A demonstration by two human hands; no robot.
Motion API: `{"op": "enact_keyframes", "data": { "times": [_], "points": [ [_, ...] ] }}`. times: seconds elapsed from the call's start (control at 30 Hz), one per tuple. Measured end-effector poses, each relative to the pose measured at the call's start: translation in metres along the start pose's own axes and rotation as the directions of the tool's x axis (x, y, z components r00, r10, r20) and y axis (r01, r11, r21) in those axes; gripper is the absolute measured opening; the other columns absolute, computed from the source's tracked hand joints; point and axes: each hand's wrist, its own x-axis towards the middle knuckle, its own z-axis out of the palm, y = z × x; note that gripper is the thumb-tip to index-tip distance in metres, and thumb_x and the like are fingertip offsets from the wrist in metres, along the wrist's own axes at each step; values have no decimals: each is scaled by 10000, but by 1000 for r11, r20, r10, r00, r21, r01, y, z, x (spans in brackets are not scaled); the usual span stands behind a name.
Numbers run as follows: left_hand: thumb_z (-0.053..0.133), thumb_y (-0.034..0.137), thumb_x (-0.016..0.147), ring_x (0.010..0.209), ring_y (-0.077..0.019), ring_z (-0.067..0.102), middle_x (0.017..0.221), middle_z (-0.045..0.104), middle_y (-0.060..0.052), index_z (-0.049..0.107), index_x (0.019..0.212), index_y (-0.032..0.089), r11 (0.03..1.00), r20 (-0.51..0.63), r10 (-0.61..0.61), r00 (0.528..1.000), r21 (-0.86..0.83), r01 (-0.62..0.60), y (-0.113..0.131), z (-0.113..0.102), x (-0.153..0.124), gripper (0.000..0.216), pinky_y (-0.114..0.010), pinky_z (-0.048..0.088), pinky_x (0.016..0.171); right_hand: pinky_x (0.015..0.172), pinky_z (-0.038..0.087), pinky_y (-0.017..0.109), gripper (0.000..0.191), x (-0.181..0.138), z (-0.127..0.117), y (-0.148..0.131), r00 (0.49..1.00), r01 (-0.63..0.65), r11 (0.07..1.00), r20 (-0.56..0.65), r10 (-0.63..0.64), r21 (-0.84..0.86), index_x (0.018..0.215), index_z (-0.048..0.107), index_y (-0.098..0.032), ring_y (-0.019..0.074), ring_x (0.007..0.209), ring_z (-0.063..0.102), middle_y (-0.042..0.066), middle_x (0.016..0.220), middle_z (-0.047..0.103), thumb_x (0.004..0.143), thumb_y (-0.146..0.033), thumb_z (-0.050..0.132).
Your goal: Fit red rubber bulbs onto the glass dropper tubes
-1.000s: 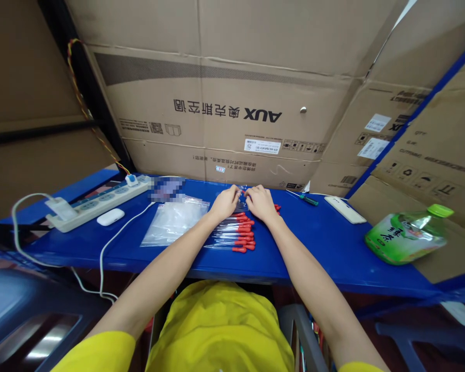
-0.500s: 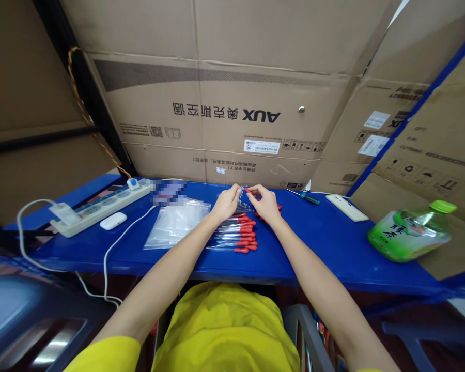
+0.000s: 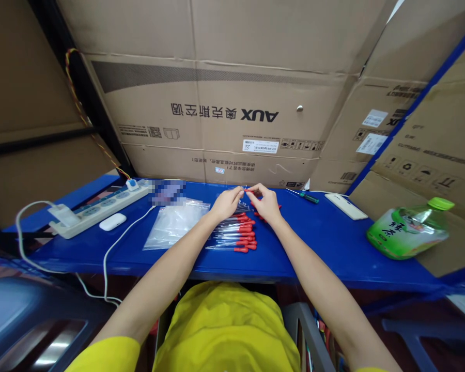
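My left hand (image 3: 227, 203) is closed in a pinch around a glass dropper tube, mostly hidden by the fingers. Opposite it, my right hand (image 3: 267, 205) pinches a small red rubber bulb (image 3: 249, 191), whose end meets my left fingertips. Below the hands lies a row of glass droppers with red bulbs (image 3: 240, 236), bulbs to the right. Bare clear tubes (image 3: 242, 207) rest between the hands. More loose red bulbs (image 3: 279, 206) sit under and beside my right hand, partly covered by it.
Clear plastic bags (image 3: 174, 225) lie left of the droppers on the blue table (image 3: 313, 258). Farther left are a white earphone case (image 3: 112, 221), a cable and a power strip (image 3: 101, 206). A screwdriver (image 3: 308, 197), phone (image 3: 346, 206) and green bottle (image 3: 406, 232) are on the right.
The hands have drawn slightly closer together. The red bulb in my right hand now meets the left fingertips, where a small gap showed before.
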Motion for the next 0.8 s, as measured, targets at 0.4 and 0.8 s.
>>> {"op": "enact_keyframes", "data": {
  "times": [0.4,0.8],
  "points": [
    [351,411,1125,880,-247,719,928,754,-84,640,1044,223,982,80,-2,997,187,-12,0,-6,-1,353,-293,443,740,773,574,351,275,-2,-5,1,999,1,999,40,-3,33,929,715,-215,232,776,727,62,853,788,939,-483,657],
    [349,401,1130,872,-241,716,917,746,-73,634,1010,233,982,125,32,992,183,-55,2,-11,-3,352,-289,431,736,774,560,354,240,-3,-7,3,997,12,999,81,-16,47,929,716,-218,228,765,728,56,858,789,938,-452,666]
  ]
}}
